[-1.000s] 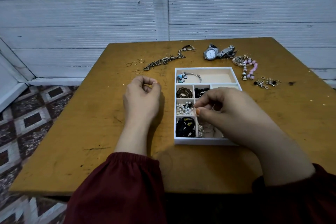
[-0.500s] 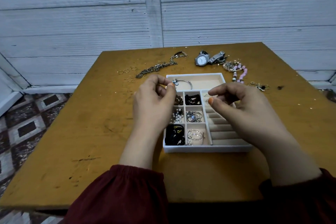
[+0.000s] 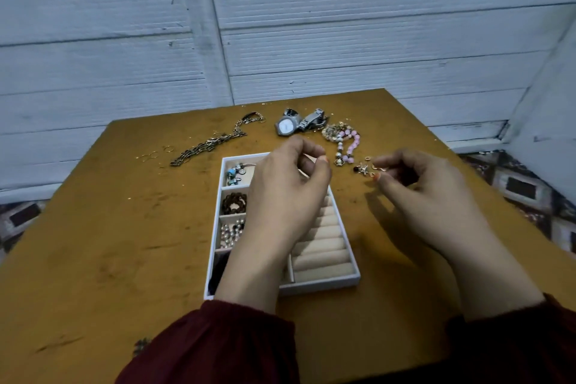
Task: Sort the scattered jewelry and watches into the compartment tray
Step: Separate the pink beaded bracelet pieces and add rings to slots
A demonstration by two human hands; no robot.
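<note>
Rightward off the tray (image 3: 324, 285) has gone the right hand (image 3: 417, 193), now pinching a small gold earring (image 3: 381, 169) on the table (image 3: 93, 243) just beside it; the left hand (image 3: 286, 190) curls over the tray, hold unclear.

Both forearms reach forward, left grip (image 3: 286, 190) curled, right grip (image 3: 430, 193) with thumb and forefinger close together.

A wall (image 3: 343, 40) of white ribbed panels stood behind a scuffed ochre wooden table (image 3: 93, 243); dark patterned floor tiles (image 3: 523, 187) showed at both sides; a white skirting (image 3: 467, 142) ran below; the light was dim and cool.
</note>
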